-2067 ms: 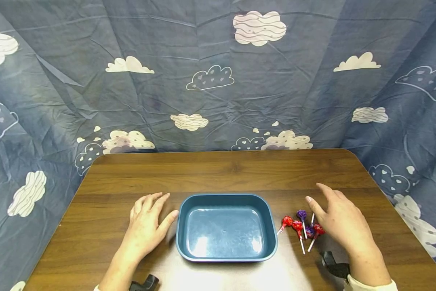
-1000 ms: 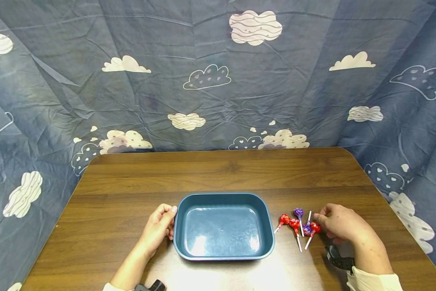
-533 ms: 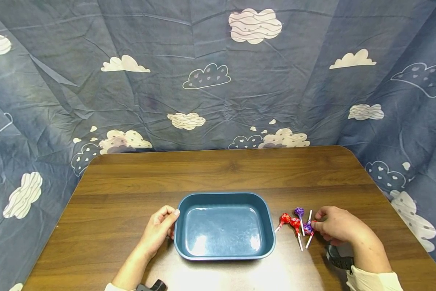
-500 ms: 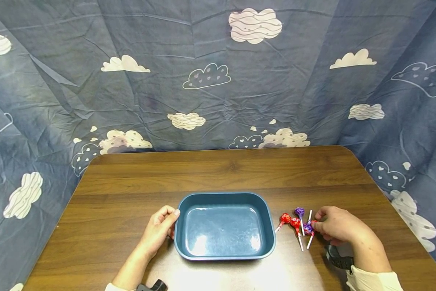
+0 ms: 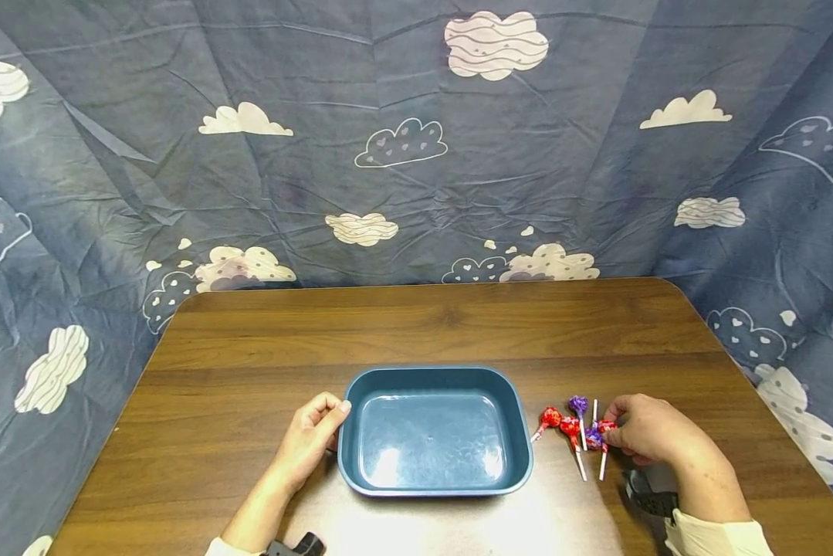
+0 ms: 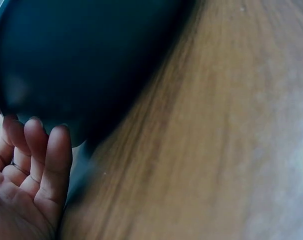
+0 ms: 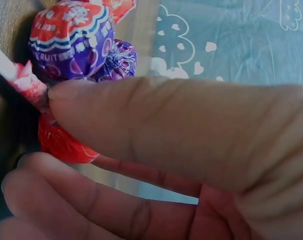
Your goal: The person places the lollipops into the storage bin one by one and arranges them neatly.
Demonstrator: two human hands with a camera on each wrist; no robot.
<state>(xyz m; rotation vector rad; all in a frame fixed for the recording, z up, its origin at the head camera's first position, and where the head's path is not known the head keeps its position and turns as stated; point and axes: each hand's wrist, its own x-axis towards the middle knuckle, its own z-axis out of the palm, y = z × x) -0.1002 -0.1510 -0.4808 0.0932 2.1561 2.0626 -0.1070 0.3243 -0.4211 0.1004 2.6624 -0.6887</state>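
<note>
My left hand (image 5: 308,442) grips the left wall of a blue rectangular tray (image 5: 435,492), thumb on the rim. In the left wrist view its curled fingertips (image 6: 36,142) touch the tray's outer side. My right hand (image 5: 655,432) pinches a red lollipop (image 5: 603,463), the rightmost of a small pile. The right wrist view shows the thumb at the neck of that lollipop's red wrapper (image 7: 66,145), the other fingers below. Beside it lie a purple-wrapped lollipop (image 5: 593,439), another purple one (image 5: 579,405), and two red ones (image 5: 550,418), (image 5: 569,425).
A brown wooden table (image 5: 416,324) carries everything. Behind it hangs a grey-blue curtain (image 5: 284,185) with cloud prints. The lollipops lie close to the tray's right side. A black strap device (image 5: 651,498) sits at the right wrist.
Both hands started raised and spread. My left hand has moved onto the tray's rim. My right hand has lowered to the pile and pinches the rightmost red lollipop, whose stick has swung a little.
</note>
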